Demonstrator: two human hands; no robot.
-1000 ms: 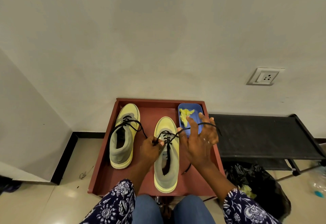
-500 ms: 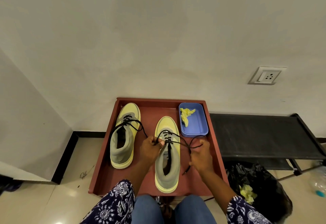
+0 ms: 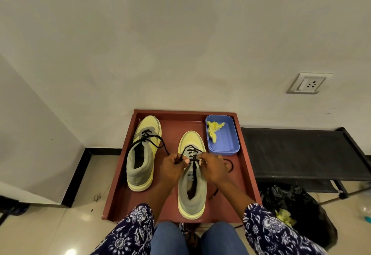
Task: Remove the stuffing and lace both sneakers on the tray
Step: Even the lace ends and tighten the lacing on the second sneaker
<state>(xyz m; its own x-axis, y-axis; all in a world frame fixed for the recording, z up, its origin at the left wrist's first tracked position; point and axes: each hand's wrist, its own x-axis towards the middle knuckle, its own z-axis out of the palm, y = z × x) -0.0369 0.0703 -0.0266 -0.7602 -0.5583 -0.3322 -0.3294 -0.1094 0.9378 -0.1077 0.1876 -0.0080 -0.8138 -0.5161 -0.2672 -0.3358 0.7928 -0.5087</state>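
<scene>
Lacing step, right-hand sneaker (image 3: 192, 184), lower middle of the tray (image 3: 249, 174). Left hand (image 3: 174, 166) and right hand (image 3: 213, 167) each pinch the black lace (image 3: 193, 152). Next I'd guess: cross and snug it evenly.

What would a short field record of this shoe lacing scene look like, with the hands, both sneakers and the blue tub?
left hand: pinches black lace
right hand: grips the same lace
right sneaker: being laced, on red tray
left sneaker: laced, lace ends loose
blue tub: holds yellow stuffing, tray's far right corner
</scene>
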